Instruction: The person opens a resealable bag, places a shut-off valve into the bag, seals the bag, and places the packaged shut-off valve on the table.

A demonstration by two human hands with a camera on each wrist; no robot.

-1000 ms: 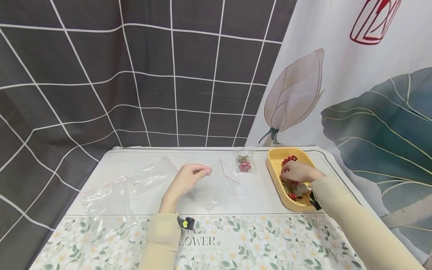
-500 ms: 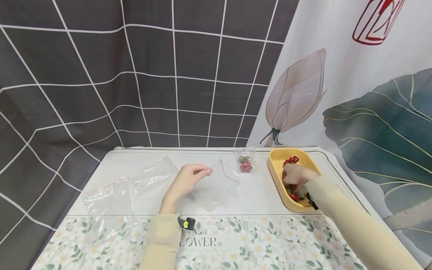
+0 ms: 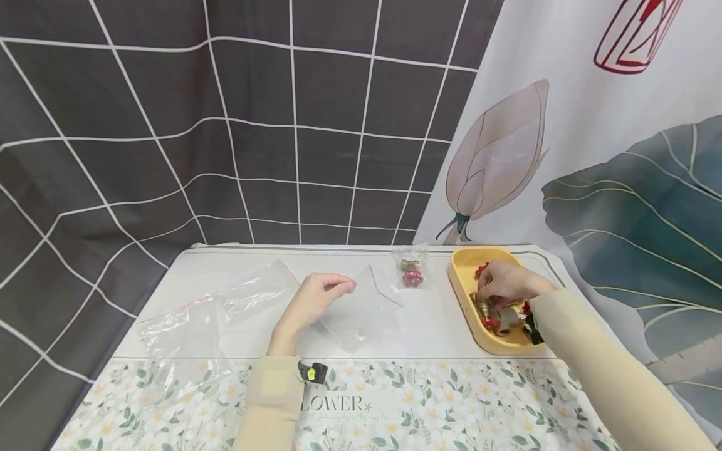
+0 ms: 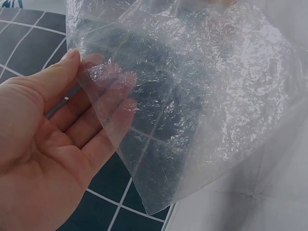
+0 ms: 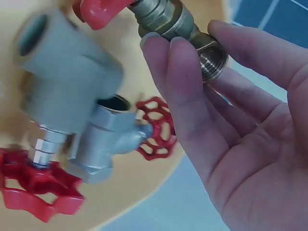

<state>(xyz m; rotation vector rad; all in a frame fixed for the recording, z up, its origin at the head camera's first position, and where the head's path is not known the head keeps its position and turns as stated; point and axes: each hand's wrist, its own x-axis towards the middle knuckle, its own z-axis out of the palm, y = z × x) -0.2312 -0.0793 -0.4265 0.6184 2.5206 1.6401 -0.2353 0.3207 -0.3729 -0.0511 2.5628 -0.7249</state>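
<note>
Dark gridded cloth (image 3: 248, 81) hangs behind a white table (image 3: 423, 329) with a flowered front part. At the table's right, a brass valve (image 5: 166, 21) with a red handle is at the yellow tray (image 3: 458, 291), pinched between the thumb and fingertips of the right hand (image 3: 507, 282). Compared with half a second ago, that hand sits slightly farther right, and the grey valve (image 5: 72, 72), then hidden under it, now shows. The left hand (image 3: 313, 304) has stayed put, its thumb and fingertips pinching a clear bag (image 3: 361, 319) by the edge, the other fingers loosely bent behind the film. Inside the tray, beside the grey valve, lies a silvery valve (image 5: 98, 142) with a red wheel. Near the tray, a small bag (image 3: 420, 255) holds another red-wheeled valve (image 3: 412, 278); two flat bags (image 3: 180, 335) lie left of the left hand.
</note>
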